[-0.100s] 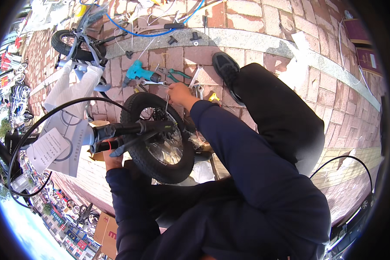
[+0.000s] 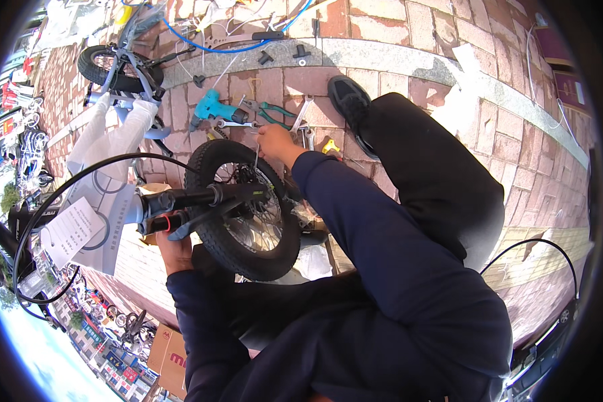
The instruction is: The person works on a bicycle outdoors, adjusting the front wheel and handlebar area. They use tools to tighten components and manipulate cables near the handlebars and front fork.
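A bicycle wheel (image 2: 211,242) with a knobby black tyre stands between my legs, its hub held in a black bicycle fork (image 2: 181,199). My left hand (image 2: 174,253) is closed round the lower fork leg, near an orange ring. Its fingers are partly hidden behind the leg, and something blue-grey shows at their tips. On the far side of the wheel, my right hand (image 2: 275,142) pinches a thin metal rod (image 2: 257,158) that points down at the spokes near the hub. Whether its tip touches anything I cannot tell.
Beyond the wheel lie a teal power drill (image 2: 211,107), green-handled pliers (image 2: 275,115), wrenches (image 2: 303,112) and a yellow tool (image 2: 330,146) on brick paving. A plastic-wrapped bicycle frame (image 2: 124,120) lies at left. A black cable (image 2: 107,161) arcs past the fork beside a paper tag (image 2: 72,231).
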### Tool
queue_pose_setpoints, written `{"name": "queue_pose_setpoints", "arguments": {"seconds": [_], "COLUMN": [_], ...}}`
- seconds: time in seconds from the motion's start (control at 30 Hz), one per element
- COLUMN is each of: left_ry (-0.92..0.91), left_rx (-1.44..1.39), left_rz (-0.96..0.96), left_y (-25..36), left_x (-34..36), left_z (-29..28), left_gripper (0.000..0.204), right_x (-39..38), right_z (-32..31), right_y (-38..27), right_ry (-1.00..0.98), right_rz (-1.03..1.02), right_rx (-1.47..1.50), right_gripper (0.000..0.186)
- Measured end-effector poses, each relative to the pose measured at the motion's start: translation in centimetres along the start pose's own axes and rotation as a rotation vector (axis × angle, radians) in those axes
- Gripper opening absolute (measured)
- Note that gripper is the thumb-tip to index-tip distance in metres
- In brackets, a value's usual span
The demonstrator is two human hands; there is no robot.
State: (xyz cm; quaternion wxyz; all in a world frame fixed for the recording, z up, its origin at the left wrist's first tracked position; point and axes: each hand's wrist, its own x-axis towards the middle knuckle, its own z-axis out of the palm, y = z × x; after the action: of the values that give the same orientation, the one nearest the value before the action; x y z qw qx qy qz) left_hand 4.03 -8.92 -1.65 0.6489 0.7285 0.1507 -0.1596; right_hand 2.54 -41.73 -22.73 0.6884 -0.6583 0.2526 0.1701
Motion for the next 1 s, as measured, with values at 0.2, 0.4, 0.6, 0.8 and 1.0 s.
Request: {"name": "queue_pose_setpoints", "arguments": {"seconds": [0.2, 0.4, 0.6, 0.8, 1.0], "left_ry": [0.107, 0.254, 0.243, 0.219, 0.224], "left_rx": [1.192, 0.593, 0.448, 0.512, 0.499], "left_rz": [0.362, 0.295, 0.315, 0.372, 0.367], "left_y": [1.9, 1.8, 0.7, 0.8, 0.9], "left_x": [-6.1, -10.0, -11.7, -11.1, -11.1], "left_z": [5.7, 9.7, 12.7, 13.1, 13.1], "left_gripper": [0.020, 0.043, 0.070, 0.074, 0.074], "right_x": [0.4, 1.8, 2.2, 2.8, 4.3], "right_z": [-0.1, 0.1, 0.3, 0.4, 2.3], "right_y": [-0.6, -0.1, 0.7, 0.2, 0.3], "right_ry": [0.046, 0.033, -0.018, -0.085, -0.005], "right_rz": [-0.036, 0.002, -0.235, -0.080, -0.249], "right_rx": [0.046, 0.015, -0.043, -0.029, -0.249], "right_gripper": [0.028, 0.027, 0.024, 0.026, 0.024]}}
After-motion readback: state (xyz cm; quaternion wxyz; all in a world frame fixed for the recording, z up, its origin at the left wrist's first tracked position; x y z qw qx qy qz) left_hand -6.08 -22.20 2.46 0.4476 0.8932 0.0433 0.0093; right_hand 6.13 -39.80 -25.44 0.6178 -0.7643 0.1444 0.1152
